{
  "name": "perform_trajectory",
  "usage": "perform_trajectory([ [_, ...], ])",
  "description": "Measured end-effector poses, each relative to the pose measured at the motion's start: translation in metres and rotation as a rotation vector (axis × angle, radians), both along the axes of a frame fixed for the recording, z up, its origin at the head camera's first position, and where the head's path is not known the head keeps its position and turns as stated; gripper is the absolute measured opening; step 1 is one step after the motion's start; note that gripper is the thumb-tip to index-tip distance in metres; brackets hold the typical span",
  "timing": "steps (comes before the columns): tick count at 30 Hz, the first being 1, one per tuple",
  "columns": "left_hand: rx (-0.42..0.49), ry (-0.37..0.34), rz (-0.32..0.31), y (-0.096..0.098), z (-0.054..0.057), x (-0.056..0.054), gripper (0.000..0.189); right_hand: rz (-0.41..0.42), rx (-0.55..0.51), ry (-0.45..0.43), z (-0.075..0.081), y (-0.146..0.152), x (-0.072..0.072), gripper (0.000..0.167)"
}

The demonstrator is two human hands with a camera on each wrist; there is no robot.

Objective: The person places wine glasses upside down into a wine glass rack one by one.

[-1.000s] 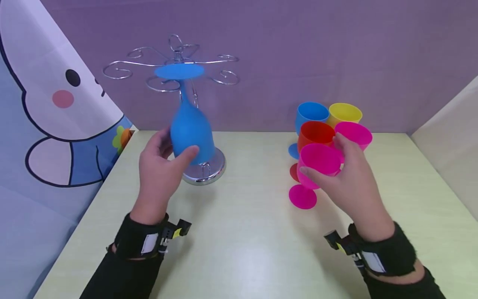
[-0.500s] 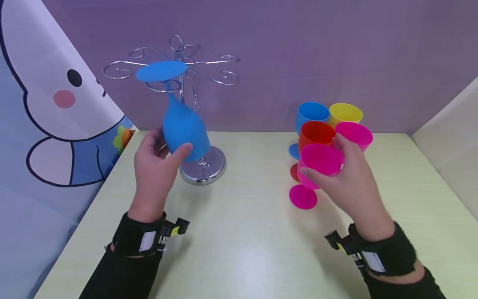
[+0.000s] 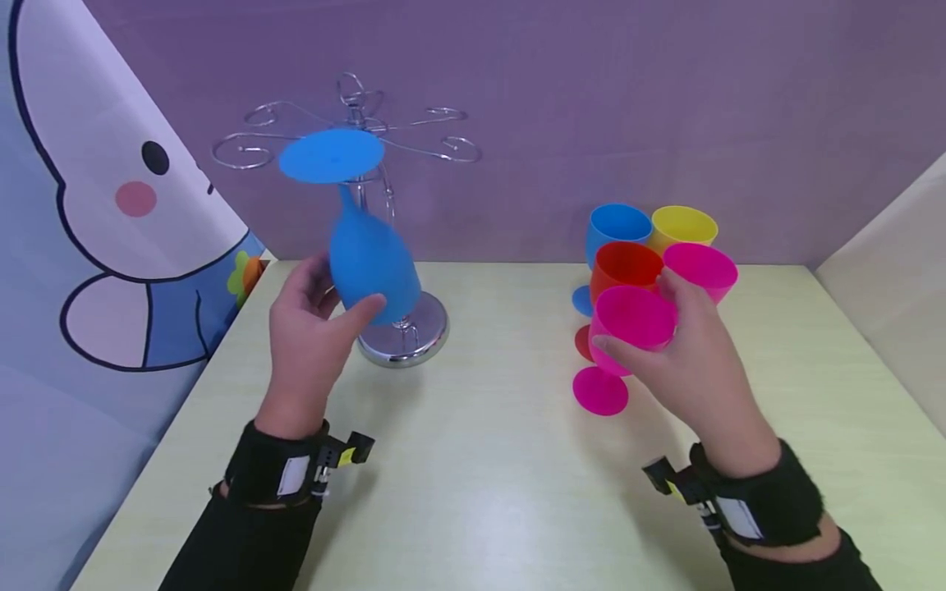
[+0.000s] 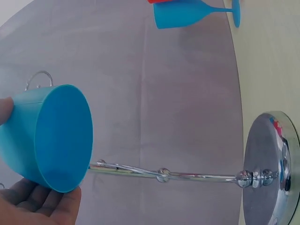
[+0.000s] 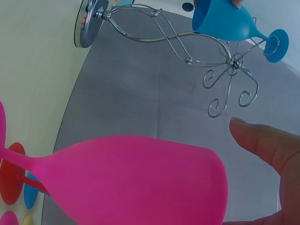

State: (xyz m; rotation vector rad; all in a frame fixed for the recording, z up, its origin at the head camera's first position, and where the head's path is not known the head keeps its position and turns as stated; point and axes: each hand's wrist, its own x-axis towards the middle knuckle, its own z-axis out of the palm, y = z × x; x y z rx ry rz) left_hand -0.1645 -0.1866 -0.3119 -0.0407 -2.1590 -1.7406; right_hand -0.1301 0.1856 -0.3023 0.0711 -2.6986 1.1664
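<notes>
My left hand (image 3: 306, 336) holds a blue plastic goblet (image 3: 373, 267) upside down by its bowl, thumb in front and fingers behind. The goblet leans, its round foot up among the curled arms of a chrome glass rack (image 3: 402, 336). In the right wrist view a wire curl (image 5: 272, 46) overlaps that foot. My right hand (image 3: 695, 353) is around the mouth of an upright pink goblet (image 3: 631, 316), thumb on one side and fingers on the other. The right wrist view shows the thumb (image 5: 262, 145) stretched out beside the goblet's rim, with a gap between.
Behind the pink goblet stand a red goblet (image 3: 628, 261), another blue one (image 3: 619, 223), a yellow one (image 3: 683, 223) and a second pink one (image 3: 702, 267), close together. A purple cloth (image 3: 532, 123) hangs behind the pale table (image 3: 473, 460); a cartoon-printed cloth (image 3: 111, 312) is at left.
The inverted blue goblet has shifted left, then slightly back right and lower, its foot now in front of the wire arms. The rack's arms have turned slightly. My right hand has stayed put.
</notes>
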Motion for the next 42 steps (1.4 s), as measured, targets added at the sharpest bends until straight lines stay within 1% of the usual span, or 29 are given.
perform_trajectory([
  [5,-0.052,0.016,0.002,0.007,0.001,0.001,0.078,-0.008,0.010,-0.008,0.000,0.000,0.000,0.109],
  [9,-0.082,0.008,-0.023,0.014,-0.002,0.001,0.078,-0.017,0.014,-0.019,-0.001,-0.001,0.000,0.112],
  [14,-0.078,-0.027,-0.045,0.018,-0.006,-0.001,0.080,-0.019,0.008,-0.009,-0.003,0.000,-0.001,0.110],
  [18,-0.073,-0.031,-0.052,0.018,-0.009,-0.002,0.080,-0.015,0.001,0.004,-0.004,-0.001,-0.003,0.106],
  [23,-0.097,-0.029,-0.032,0.016,-0.010,-0.002,0.082,-0.015,-0.004,0.008,-0.004,-0.002,-0.004,0.103],
  [30,-0.113,-0.019,-0.013,0.015,-0.011,-0.002,0.085,-0.016,-0.004,-0.009,-0.005,-0.002,-0.003,0.107],
  [33,-0.137,-0.004,-0.005,0.015,-0.011,-0.002,0.086,-0.018,0.000,-0.015,-0.006,-0.002,-0.003,0.108],
  [38,-0.197,0.032,0.027,0.015,-0.008,0.001,0.086,-0.021,0.009,-0.023,-0.007,-0.001,-0.003,0.109],
  [42,-0.207,0.056,0.045,0.014,-0.003,0.006,0.084,-0.015,0.004,-0.006,-0.006,-0.002,-0.004,0.105],
])
